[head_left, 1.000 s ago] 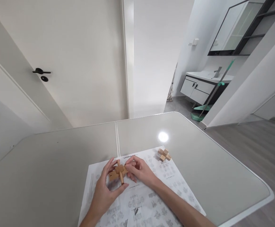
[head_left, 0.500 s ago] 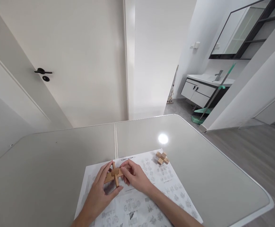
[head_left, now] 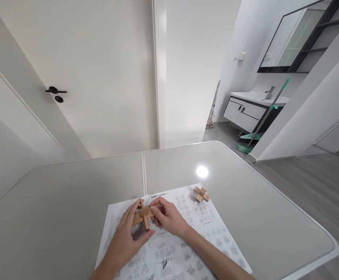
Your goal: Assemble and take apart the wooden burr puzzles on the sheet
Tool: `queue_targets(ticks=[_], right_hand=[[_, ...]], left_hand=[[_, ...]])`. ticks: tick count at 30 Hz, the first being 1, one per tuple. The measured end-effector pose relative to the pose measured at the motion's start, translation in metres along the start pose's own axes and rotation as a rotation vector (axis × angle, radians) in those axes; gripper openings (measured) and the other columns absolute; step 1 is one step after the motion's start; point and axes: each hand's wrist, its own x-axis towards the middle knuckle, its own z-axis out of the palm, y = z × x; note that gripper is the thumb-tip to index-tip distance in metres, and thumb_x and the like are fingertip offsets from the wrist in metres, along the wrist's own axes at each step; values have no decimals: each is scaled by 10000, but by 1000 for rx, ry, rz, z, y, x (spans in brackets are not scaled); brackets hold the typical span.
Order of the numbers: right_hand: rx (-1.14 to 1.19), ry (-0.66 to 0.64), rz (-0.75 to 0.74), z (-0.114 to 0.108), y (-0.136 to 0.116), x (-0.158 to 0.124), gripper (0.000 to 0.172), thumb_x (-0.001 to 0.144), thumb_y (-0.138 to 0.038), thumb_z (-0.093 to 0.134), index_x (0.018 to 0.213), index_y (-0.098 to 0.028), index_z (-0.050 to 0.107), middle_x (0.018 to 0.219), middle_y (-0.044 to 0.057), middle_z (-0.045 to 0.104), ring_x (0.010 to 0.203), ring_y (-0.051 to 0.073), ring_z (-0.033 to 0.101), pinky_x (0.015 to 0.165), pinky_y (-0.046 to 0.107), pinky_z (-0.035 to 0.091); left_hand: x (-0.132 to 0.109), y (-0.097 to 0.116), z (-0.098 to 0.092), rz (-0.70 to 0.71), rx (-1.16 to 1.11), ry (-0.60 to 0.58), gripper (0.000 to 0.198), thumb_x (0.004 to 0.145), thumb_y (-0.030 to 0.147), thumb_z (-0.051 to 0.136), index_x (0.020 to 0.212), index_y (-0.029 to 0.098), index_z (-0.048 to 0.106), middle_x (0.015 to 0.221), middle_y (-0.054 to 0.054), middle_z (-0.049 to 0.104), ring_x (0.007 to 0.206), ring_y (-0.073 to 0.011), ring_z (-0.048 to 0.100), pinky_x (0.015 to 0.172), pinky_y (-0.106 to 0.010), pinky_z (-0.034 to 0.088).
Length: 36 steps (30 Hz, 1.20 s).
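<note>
Wooden puzzle cross (head_left: 142,216) sits just above the printed sheet (head_left: 187,249) on the counter (head_left: 70,202). Left hand (head_left: 127,241) loosely cups it, right hand (head_left: 166,217) pinches one bar. Judged mid-assembly: the next move calls for a steady hold and fine sliding alignment.

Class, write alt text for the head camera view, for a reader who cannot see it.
A person's left hand and right hand hold a wooden cross-shaped puzzle over a printed sheet on a grey table. A second wooden puzzle lies near the sheet's far right corner. A white door with a black handle stands behind.
</note>
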Motion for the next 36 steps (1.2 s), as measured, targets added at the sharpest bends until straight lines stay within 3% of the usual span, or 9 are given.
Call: queue_targets(ticks=[10,16,18,21,24,27,32,36], right_hand=[[-33,-1,4,-1,-10,-3,467,943,-685,554,981,-220,569,631,-52,589,461,108,483,489,237,416],[-90,-7,-28,0,-8,-6,378,1001,-585,519,1024,-214,590,595,-62,555,476,115,466,522,245,415],[-135,3,-40,0,-8,-8,316,1016,-510,520,1052,-211,618,664,-33,593,515,122,494,532,249,432],[-252,-16,-144,0,-13,-12,230,1005,-374,555,1155,-235,661,1007,65,685,754,172,619,625,273,496],[-297,-106,-212,-2,-20,-15,322,988,-283,575,1305,-291,631,1277,94,628,905,209,649,659,289,527],[-342,-159,-219,-5,-23,-17,362,990,-229,571,1343,-301,609,1262,94,638,915,222,657,680,309,543],[-505,-210,-318,-8,-23,-19,248,1043,-184,492,1244,-256,618,1206,89,671,1078,238,648,905,382,549],[-556,-189,-363,-5,-20,-22,250,1061,-158,431,1245,-235,582,1249,102,649,1089,225,647,913,376,556]], left_hand=[[-1,5,0,-24,-41,4,783,889,438,715,1556,391,308,1531,-101,529,1351,-346,575,1028,-524,552],[-3,9,1,-11,-71,41,836,835,381,787,1525,400,316,1499,-76,530,1330,-324,581,1071,-520,524],[-4,10,1,8,-74,55,815,837,360,788,1513,400,336,1490,-68,525,1329,-307,580,1063,-476,537],[-5,10,1,49,-63,102,760,843,350,781,1489,390,382,1469,-63,530,1299,-291,602,1038,-418,555],[-6,12,0,72,-76,151,760,821,364,804,1471,373,409,1433,-62,547,1276,-287,615,1050,-413,545],[-6,15,-2,73,-116,158,767,796,371,825,1459,367,438,1421,-66,551,1268,-295,615,1040,-425,551],[-5,20,-6,89,-175,122,760,753,328,847,1427,355,498,1351,-72,586,1208,-304,639,1007,-458,566],[-4,21,-6,75,-210,119,747,755,316,841,1419,351,500,1321,-65,592,1191,-295,633,1014,-475,551]])
